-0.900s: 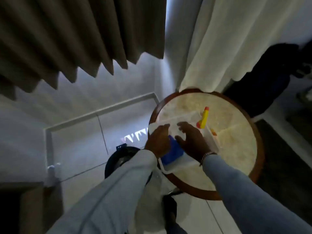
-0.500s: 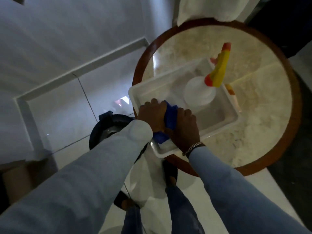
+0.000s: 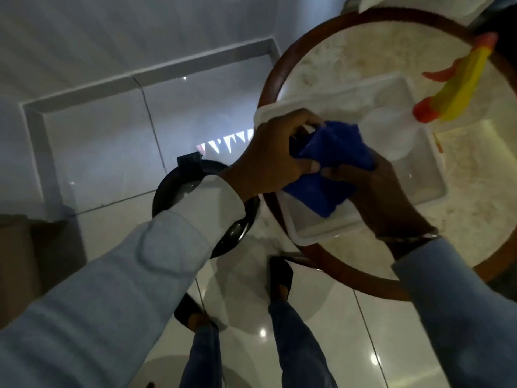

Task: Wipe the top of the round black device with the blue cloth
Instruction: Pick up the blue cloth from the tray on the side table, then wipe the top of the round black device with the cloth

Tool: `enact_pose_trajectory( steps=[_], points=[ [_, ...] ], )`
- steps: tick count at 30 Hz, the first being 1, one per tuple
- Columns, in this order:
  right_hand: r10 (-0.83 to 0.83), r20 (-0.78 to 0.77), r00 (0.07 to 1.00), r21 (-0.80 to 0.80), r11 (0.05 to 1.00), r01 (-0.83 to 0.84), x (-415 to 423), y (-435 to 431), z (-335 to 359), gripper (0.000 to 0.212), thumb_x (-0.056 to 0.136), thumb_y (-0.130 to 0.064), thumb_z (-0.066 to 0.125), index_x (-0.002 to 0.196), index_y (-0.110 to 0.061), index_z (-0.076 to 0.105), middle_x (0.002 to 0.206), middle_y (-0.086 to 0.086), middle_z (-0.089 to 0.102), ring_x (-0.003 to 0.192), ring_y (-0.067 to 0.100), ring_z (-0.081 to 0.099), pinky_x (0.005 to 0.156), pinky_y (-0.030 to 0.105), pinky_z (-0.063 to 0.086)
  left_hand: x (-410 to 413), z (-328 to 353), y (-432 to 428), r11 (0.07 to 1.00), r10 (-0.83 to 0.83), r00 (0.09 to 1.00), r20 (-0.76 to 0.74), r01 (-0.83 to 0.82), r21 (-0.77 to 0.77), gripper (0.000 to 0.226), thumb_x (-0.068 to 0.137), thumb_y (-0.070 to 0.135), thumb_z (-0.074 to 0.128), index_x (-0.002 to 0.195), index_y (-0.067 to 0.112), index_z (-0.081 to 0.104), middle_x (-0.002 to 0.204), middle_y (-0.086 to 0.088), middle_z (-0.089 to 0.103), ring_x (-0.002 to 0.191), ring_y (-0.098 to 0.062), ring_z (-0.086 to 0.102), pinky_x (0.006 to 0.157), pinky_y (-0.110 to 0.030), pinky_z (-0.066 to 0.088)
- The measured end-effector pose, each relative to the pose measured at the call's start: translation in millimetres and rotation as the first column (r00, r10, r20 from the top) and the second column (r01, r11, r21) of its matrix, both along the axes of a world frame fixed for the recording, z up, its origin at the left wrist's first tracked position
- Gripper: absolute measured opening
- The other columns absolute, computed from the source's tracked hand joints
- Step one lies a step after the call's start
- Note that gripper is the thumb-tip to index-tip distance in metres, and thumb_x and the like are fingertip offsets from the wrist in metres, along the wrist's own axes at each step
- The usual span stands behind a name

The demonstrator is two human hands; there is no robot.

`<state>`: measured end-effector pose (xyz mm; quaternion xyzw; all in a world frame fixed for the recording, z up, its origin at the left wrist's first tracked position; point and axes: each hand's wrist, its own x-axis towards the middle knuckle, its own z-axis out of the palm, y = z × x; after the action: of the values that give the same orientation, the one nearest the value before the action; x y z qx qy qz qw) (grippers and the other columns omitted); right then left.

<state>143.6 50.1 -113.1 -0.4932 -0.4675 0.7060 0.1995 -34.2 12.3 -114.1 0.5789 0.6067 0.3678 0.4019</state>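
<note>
The blue cloth (image 3: 333,166) is bunched between both hands above the near-left corner of a white tray (image 3: 430,186). My left hand (image 3: 274,158) grips its left side, thumb pressed on the fabric. My right hand (image 3: 372,189) holds its right side from below. The round black device (image 3: 170,186) sits on the tiled floor to the left of the table, largely hidden under my left sleeve; only its left rim, a small black tab at its far edge and part of its near rim show.
The tray rests on a round marble table with a brown wooden rim (image 3: 268,88). A white spray bottle with a yellow and orange trigger head (image 3: 458,88) stands in the tray. My feet in dark shoes (image 3: 281,278) stand on the glossy floor tiles.
The view has tilted down and closer to the tray. Both hands have lifted the blue cloth off the tray's floor and gathered it between them.
</note>
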Motion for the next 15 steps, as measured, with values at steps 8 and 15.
enact_pose_trajectory(
  steps=[8,15],
  points=[
    [0.049,-0.301,0.952,-0.349,0.924,-0.158,-81.6,-53.9,9.3,0.057,0.072,-0.007,0.063,0.128,-0.007,0.052,0.129,0.017,0.061,0.114,0.032,0.063,0.087,0.042,0.059,-92.0,2.6,-78.4,0.987,0.164,0.969,0.185,-0.16,-0.034,0.055,0.073,0.007,0.079,0.122,0.008,0.054,0.105,-0.003,0.066,0.099,-0.012,0.067,0.086,-0.026,0.058],
    [-0.11,0.232,0.966,0.186,0.98,0.067,-159.0,-103.9,-83.6,0.02,0.08,0.0,0.068,0.08,-0.02,0.064,0.078,0.0,0.068,0.072,0.014,0.068,0.064,0.031,0.056,-172.7,-128.6,-175.4,0.835,0.428,0.864,-0.265,-0.49,-0.25,0.093,0.077,0.057,0.064,0.151,0.022,0.019,0.162,-0.001,0.011,0.15,-0.018,0.011,0.125,-0.039,0.014]
  ],
)
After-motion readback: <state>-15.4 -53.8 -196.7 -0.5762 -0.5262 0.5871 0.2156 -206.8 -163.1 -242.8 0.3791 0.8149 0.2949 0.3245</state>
